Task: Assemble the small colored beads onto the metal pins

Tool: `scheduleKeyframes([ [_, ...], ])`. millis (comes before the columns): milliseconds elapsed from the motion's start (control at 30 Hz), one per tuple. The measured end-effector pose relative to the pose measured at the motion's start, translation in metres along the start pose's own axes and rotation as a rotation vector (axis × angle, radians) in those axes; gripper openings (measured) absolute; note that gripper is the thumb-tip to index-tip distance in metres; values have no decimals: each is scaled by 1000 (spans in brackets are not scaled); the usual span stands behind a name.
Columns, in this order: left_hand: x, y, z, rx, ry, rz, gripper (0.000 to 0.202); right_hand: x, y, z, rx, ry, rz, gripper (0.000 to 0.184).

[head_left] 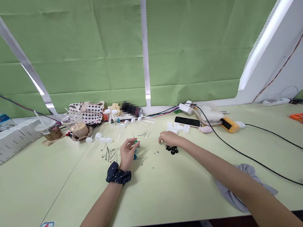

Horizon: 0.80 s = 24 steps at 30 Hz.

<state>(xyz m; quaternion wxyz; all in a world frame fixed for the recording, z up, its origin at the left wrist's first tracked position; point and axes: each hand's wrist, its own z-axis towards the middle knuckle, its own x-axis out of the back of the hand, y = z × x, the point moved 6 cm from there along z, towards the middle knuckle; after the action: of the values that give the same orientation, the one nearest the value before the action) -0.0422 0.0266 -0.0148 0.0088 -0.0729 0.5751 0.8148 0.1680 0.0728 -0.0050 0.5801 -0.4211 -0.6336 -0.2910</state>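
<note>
**Small parts at risk of scatter during pin work**

The left hand (128, 151) is closed in a pinch on a thin metal pin (133, 137) with a green bead (136, 142) at its base, held upright above the surface (163, 185). The right hand (168, 138) is pressed fingertips-down, just at 12 o'clock of a cluster of black beads (172, 149); whether anything is pinched cannot be told. Loose pins (110, 153) lie at 9 o'clock of the left hand. A bead could be dropped and lost among them. The black cable (257, 161) could be snagged by the right forearm.
</note>
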Motion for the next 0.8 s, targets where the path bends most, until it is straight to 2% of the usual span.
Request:
scheduleKeyframes([
  [800, 1, -2, 0, 7, 9, 5, 28, 0, -6, 1, 29, -16, -26, 43],
])
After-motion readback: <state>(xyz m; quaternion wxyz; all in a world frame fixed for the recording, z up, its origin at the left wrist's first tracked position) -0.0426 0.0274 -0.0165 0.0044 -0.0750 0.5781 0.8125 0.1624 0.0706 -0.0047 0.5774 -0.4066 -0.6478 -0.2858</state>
